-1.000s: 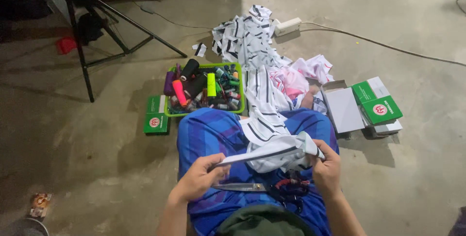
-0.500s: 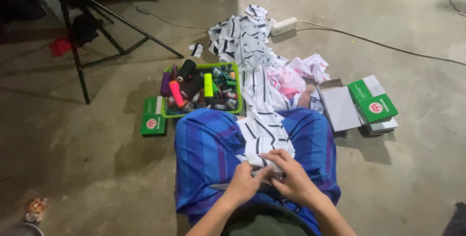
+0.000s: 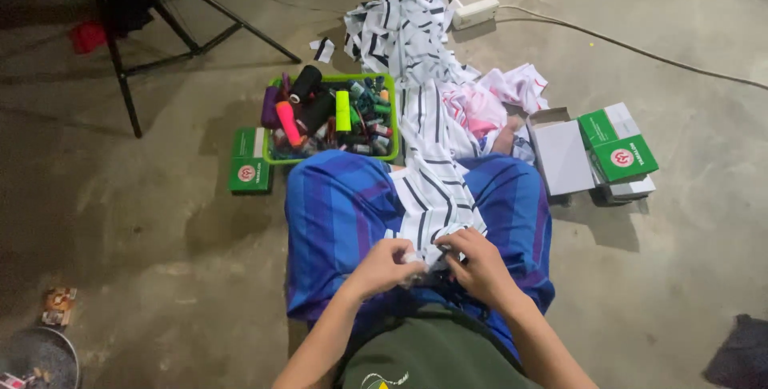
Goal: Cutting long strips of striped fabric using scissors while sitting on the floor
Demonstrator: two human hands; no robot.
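Bare concrete floor (image 3: pixel 160 277), dim light, person sitting on it with legs out, lap covered by a blue striped wrap (image 3: pixel 336 213).

Left hand (image 3: pixel 384 265) and right hand (image 3: pixel 478 263) sit close together at the lap, both with fingers curled and pinched on the near edge of a white cloth with black stripes (image 3: pixel 428 189). Can't tell if anything small is between the fingertips, too blurred. Hands are almost touching each other.

Cloth runs from the hands up over the wrap, between the knees, and out onto the floor, ending in a crumpled heap (image 3: pixel 400 29) well ahead of the person. Pinkish white fabric (image 3: pixel 488 105) lies bunched just right of that strip.

Green basket (image 3: pixel 390 85) sits on the floor just past the left knee, touching the cloth on its right side. Full of thread spools: black (image 3: pixel 305 82), orange-pink (image 3: pixel 288 122), bright green (image 3: pixel 342 110), others mixed in.

Small green box (image 3: pixel 250 161) lies flat just left of the basket. On the right: open white box (image 3: pixel 560 153), stacked green boxes (image 3: pixel 620 145) beside it.

White power strip (image 3: pixel 476 13) with cable (image 3: pixel 640 49) at the far side, near the cloth heap. Black tripod (image 3: pixel 128 45) at far left, red thing (image 3: pixel 86 35) by it. Wrapper (image 3: pixel 58 306) at near left.
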